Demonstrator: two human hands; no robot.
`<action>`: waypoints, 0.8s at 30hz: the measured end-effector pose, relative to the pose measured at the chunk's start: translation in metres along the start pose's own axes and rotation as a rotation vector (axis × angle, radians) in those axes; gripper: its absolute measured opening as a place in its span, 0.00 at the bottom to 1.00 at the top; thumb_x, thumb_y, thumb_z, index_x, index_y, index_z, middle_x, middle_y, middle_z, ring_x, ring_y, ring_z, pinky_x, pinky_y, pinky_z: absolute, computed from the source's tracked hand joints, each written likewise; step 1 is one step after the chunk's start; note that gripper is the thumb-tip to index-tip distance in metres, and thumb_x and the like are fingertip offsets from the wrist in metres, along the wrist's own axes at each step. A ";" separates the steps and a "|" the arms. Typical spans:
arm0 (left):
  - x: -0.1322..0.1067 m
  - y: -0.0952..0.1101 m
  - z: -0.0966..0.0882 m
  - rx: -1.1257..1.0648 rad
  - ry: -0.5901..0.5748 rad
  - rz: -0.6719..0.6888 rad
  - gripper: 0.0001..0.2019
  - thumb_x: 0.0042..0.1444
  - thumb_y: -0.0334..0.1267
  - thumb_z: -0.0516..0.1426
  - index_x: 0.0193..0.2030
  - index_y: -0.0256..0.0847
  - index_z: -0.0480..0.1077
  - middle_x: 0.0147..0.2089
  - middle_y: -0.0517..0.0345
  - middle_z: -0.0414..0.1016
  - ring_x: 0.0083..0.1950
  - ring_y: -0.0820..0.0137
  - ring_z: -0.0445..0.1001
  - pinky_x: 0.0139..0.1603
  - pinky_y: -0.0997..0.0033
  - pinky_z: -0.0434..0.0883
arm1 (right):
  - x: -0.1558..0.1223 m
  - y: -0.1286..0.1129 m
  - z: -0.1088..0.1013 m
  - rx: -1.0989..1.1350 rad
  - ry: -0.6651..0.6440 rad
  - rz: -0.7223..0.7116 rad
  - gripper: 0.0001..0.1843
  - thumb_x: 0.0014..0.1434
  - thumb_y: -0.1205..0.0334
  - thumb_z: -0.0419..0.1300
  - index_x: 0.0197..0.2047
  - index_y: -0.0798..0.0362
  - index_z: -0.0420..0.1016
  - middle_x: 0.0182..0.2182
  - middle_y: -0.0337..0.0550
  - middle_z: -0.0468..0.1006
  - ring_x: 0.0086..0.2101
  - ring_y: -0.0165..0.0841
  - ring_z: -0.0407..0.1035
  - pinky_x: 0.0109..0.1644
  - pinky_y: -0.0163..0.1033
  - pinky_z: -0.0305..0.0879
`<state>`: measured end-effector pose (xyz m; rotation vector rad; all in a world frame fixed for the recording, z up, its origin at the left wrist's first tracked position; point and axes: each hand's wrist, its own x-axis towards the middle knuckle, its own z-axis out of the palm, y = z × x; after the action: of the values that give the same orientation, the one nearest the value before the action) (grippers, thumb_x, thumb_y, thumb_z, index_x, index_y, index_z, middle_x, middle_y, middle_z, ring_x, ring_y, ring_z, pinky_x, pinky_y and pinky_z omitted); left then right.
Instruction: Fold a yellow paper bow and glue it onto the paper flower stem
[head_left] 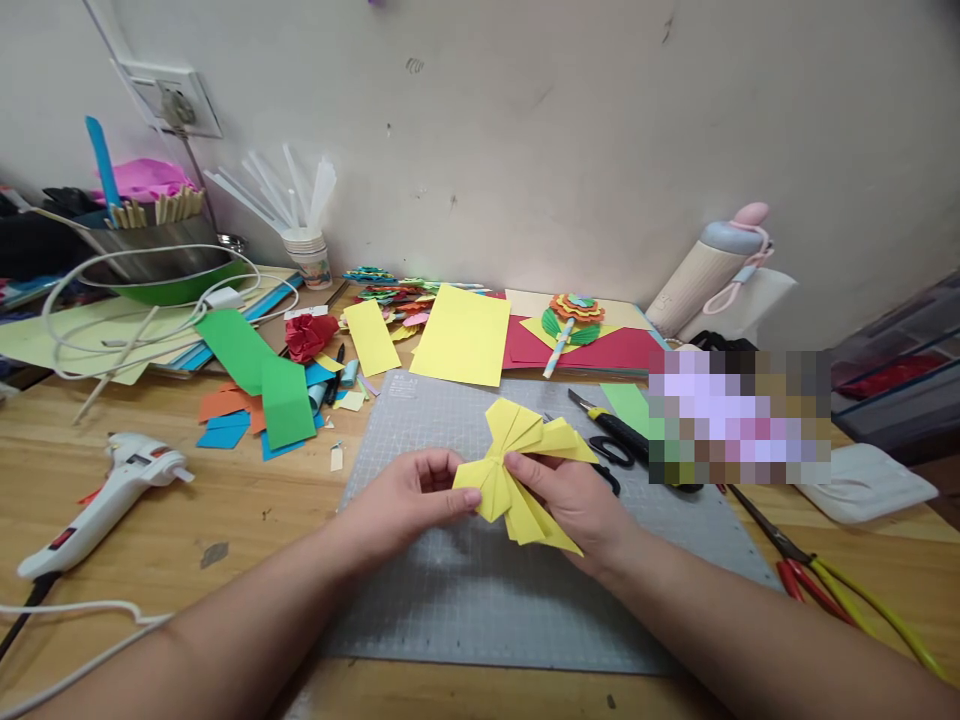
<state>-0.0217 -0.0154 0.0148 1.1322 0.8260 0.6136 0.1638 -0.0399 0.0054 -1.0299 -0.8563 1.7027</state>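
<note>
Pleated yellow paper bow (525, 465) above grey gridded cutting mat (420, 600) — left hand (409, 500) and right hand (574, 500) both pinching its centre. Probably light, easily creased — best held at that knot.

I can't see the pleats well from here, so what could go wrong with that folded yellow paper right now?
The folded yellow paper is pinched only at its middle by the left hand and right hand, so the pleats may spring open if either grip eases. The utility knife and black scissors lie just behind the right hand; a backward move could catch them.
</note>
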 end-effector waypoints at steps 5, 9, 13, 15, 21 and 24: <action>0.004 0.006 -0.010 -0.094 0.278 0.103 0.12 0.43 0.40 0.64 0.31 0.38 0.68 0.28 0.63 0.70 0.28 0.77 0.66 0.31 0.76 0.63 | 0.013 0.002 -0.011 -0.064 -0.008 -0.103 0.16 0.47 0.61 0.70 0.40 0.51 0.75 0.34 0.39 0.79 0.38 0.33 0.73 0.43 0.38 0.67; 0.006 0.009 -0.018 -0.091 0.362 0.118 0.10 0.45 0.40 0.62 0.31 0.39 0.67 0.27 0.65 0.68 0.28 0.76 0.65 0.31 0.76 0.63 | 0.021 -0.004 -0.017 -0.005 0.009 -0.054 0.14 0.56 0.54 0.62 0.44 0.52 0.73 0.37 0.44 0.80 0.36 0.34 0.74 0.41 0.40 0.67; 0.008 0.008 -0.018 -0.033 0.379 0.097 0.11 0.44 0.39 0.65 0.29 0.38 0.68 0.24 0.66 0.67 0.25 0.78 0.62 0.28 0.77 0.60 | 0.018 -0.009 -0.015 -0.029 -0.064 0.002 0.20 0.60 0.47 0.57 0.44 0.56 0.75 0.38 0.49 0.80 0.38 0.37 0.75 0.40 0.40 0.68; 0.008 0.007 -0.017 -0.002 0.364 0.077 0.12 0.42 0.41 0.66 0.29 0.37 0.70 0.24 0.65 0.68 0.25 0.78 0.61 0.27 0.77 0.59 | 0.016 -0.009 -0.013 -0.065 -0.083 0.017 0.18 0.59 0.49 0.60 0.42 0.57 0.77 0.38 0.49 0.81 0.40 0.37 0.75 0.42 0.39 0.68; 0.010 0.004 -0.019 0.046 0.358 0.011 0.17 0.41 0.48 0.67 0.29 0.35 0.74 0.20 0.64 0.66 0.23 0.78 0.59 0.25 0.76 0.56 | 0.012 -0.006 -0.010 -0.059 -0.061 0.049 0.16 0.56 0.51 0.64 0.39 0.55 0.78 0.37 0.47 0.81 0.40 0.37 0.75 0.48 0.42 0.68; 0.010 0.001 -0.020 0.051 0.339 -0.004 0.18 0.41 0.49 0.67 0.26 0.35 0.72 0.19 0.64 0.63 0.21 0.78 0.58 0.23 0.76 0.54 | 0.011 -0.006 -0.009 -0.063 -0.054 0.067 0.15 0.55 0.51 0.64 0.38 0.55 0.78 0.36 0.47 0.81 0.39 0.37 0.76 0.47 0.43 0.69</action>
<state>-0.0326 0.0035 0.0093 1.0874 1.1381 0.7977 0.1715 -0.0271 0.0041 -1.0699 -0.9239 1.7767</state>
